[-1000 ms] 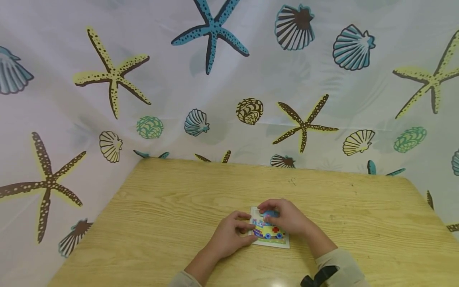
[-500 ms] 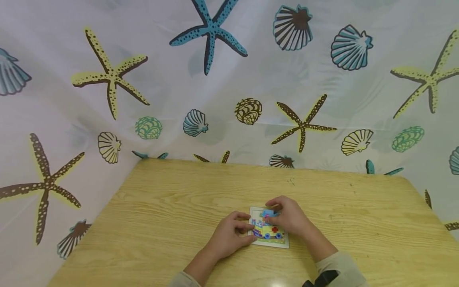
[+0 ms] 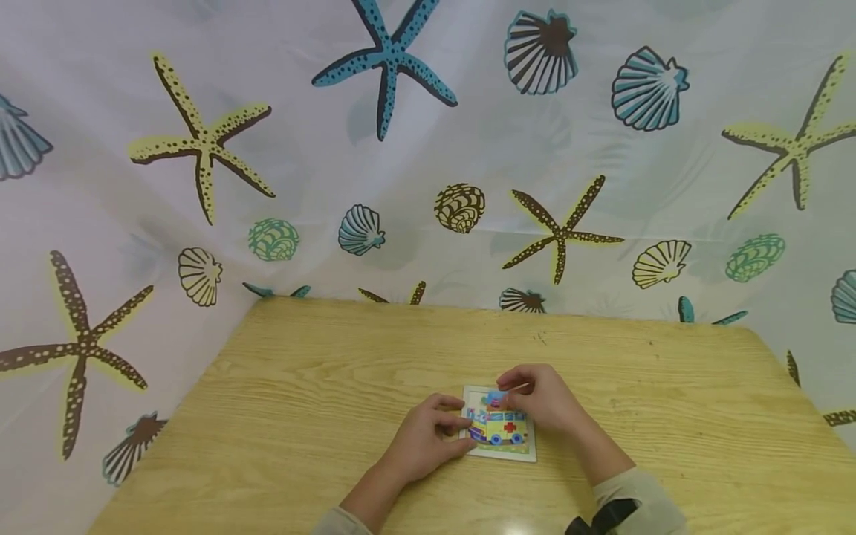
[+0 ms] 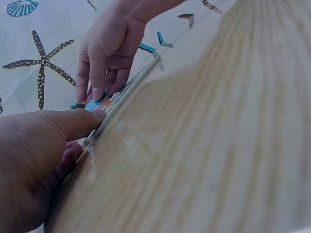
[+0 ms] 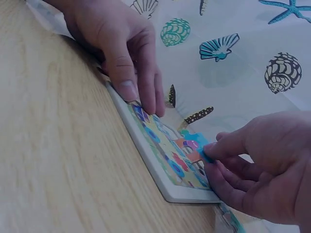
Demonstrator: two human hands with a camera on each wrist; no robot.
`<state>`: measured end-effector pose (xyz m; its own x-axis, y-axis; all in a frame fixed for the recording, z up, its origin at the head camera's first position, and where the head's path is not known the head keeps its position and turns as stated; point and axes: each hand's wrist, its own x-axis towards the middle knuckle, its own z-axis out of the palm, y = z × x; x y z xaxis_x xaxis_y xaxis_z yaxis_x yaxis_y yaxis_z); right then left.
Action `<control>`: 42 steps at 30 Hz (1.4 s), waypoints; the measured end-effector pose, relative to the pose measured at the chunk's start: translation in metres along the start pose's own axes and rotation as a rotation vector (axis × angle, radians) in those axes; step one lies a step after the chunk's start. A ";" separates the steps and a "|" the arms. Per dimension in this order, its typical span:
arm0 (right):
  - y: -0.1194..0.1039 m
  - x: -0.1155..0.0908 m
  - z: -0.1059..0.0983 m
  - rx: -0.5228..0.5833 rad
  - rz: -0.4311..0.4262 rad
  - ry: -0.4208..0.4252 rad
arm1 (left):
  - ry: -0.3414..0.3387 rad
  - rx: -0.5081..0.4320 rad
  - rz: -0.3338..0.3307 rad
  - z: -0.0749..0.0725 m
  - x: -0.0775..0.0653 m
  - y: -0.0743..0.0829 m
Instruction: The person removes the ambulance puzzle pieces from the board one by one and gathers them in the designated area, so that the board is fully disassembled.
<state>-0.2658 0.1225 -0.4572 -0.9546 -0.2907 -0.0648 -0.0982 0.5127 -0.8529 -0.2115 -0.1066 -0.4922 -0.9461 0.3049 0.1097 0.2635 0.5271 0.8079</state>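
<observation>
Fingers of our right hand (image 3: 545, 401) pinch a small puzzle piece in blue, pink and orange with a greenish tab (image 5: 192, 144), thumb against fingertips at its blue end. We find this piece at the far half of the flat, white-rimmed puzzle board (image 5: 189, 195), just beyond the yellow printed ambulance with a red cross and blue wheels (image 3: 504, 427) that fills the board's near half. The board itself lies on the light wood-grain counter (image 3: 321, 386). At its left edge, our left hand (image 3: 423, 438) grips it near the corner, thumb toward the near side and curved fingers farther along, so we take it to be steadying the board. Beyond the board hangs a white cloth printed with starfish and shells (image 3: 414, 171).

We judge the step in hand to be fitting this piece above the ambulance's roof. The near half of the picture looks joined up, while a pale patch at the board's far-left corner seems unfilled; what lies beneath our right hand we cannot see. Nor can we tell whether the piece is fully seated or slightly raised.

The next move, in our view, calls for small turns to line the piece up with its neighbours, then a flat downward press, with the board kept from sliding meanwhile.
</observation>
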 end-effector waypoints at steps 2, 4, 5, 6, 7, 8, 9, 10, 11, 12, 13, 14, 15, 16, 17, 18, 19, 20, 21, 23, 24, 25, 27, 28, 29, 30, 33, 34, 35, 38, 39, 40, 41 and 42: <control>0.001 0.001 -0.002 0.050 -0.001 -0.017 | 0.000 -0.001 0.000 0.000 0.000 0.000; 0.001 0.002 -0.003 0.092 0.004 -0.034 | 0.000 -0.002 0.002 0.000 0.000 0.001; 0.001 0.002 -0.004 0.109 0.004 -0.044 | -0.001 -0.001 0.002 -0.001 0.000 0.002; 0.001 0.002 -0.004 0.124 0.005 -0.052 | -0.001 -0.001 0.001 -0.001 0.000 0.002; 0.001 0.002 -0.004 0.137 0.005 -0.060 | -0.002 0.000 -0.001 -0.001 0.000 0.002; 0.001 0.002 -0.005 0.145 0.003 -0.067 | -0.002 0.000 -0.001 -0.001 0.000 0.003; 0.001 0.002 -0.005 0.158 0.006 -0.073 | -0.002 0.002 -0.003 -0.001 0.000 0.003; 0.001 0.002 -0.005 0.166 0.010 -0.077 | -0.002 0.002 -0.006 0.000 0.000 0.003; 0.001 0.001 -0.006 0.177 0.012 -0.082 | -0.003 0.001 -0.008 0.000 0.000 0.003; 0.002 0.001 -0.007 0.193 0.015 -0.086 | -0.004 -0.001 -0.010 0.000 0.000 0.003; 0.002 0.001 -0.007 0.209 0.019 -0.089 | -0.004 -0.002 -0.011 0.000 0.000 0.003; 0.003 0.001 -0.008 0.223 0.021 -0.094 | -0.004 -0.004 -0.012 0.000 0.000 0.003; 0.003 0.001 -0.009 0.241 0.020 -0.100 | -0.004 -0.006 -0.014 0.000 0.000 0.002; 0.004 0.001 -0.010 0.251 0.018 -0.106 | -0.005 -0.007 -0.015 0.000 0.000 0.002; 0.005 0.001 -0.010 0.266 0.020 -0.111 | -0.005 -0.008 -0.015 0.000 0.000 0.002; 0.006 0.001 -0.011 0.275 0.023 -0.114 | -0.005 -0.009 -0.017 0.000 0.000 0.002; 0.007 0.002 -0.012 0.278 0.025 -0.116 | -0.003 -0.009 -0.017 0.000 0.000 0.002; 0.008 0.002 -0.013 0.280 0.026 -0.119 | -0.002 -0.010 -0.017 0.000 -0.001 0.002; 0.010 0.002 -0.014 0.283 0.029 -0.119 | 0.000 -0.009 -0.017 0.000 -0.001 0.002; 0.012 0.001 -0.015 0.291 0.034 -0.117 | 0.003 -0.012 -0.011 0.000 -0.001 0.003; 0.013 0.001 -0.016 0.296 0.031 -0.118 | 0.007 -0.013 -0.007 0.000 -0.001 0.003; 0.014 0.000 -0.017 0.304 0.029 -0.120 | 0.010 -0.015 -0.004 0.000 -0.001 0.003; 0.015 -0.002 -0.020 0.324 0.023 -0.125 | 0.014 -0.015 0.003 0.000 -0.002 0.002; 0.017 -0.003 -0.021 0.331 0.022 -0.126 | 0.015 -0.016 0.008 0.000 -0.002 0.002; 0.018 -0.004 -0.023 0.338 0.023 -0.127 | 0.017 -0.015 0.010 0.001 -0.002 0.002; 0.019 -0.005 -0.024 0.345 0.025 -0.127 | 0.019 -0.012 0.012 0.001 -0.002 0.002; 0.022 -0.008 -0.028 0.373 0.031 -0.125 | 0.019 -0.010 0.012 0.001 -0.003 0.002; 0.023 -0.009 -0.030 0.375 0.035 -0.121 | 0.020 -0.010 0.010 0.001 -0.003 0.002; 0.023 -0.010 -0.031 0.381 0.039 -0.115 | 0.020 -0.009 0.009 0.001 -0.003 0.002; 0.024 -0.012 -0.036 0.391 0.052 -0.105 | 0.021 -0.014 -0.002 0.001 -0.003 0.002; 0.024 -0.013 -0.038 0.387 0.056 -0.103 | 0.021 -0.016 -0.007 0.001 -0.003 0.002; 0.025 -0.013 -0.040 0.382 0.059 -0.103 | 0.021 -0.016 -0.009 0.001 -0.003 0.001; 0.025 -0.014 -0.042 0.377 0.060 -0.105 | 0.022 -0.015 -0.010 0.001 -0.002 0.001; 0.025 -0.014 -0.044 0.366 0.060 -0.110 | 0.022 -0.014 -0.011 0.001 -0.002 0.001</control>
<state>-0.2672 0.1751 -0.4551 -0.9178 -0.3639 -0.1586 0.0827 0.2154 -0.9730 -0.2090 -0.1061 -0.4920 -0.9529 0.2812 0.1137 0.2507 0.5195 0.8169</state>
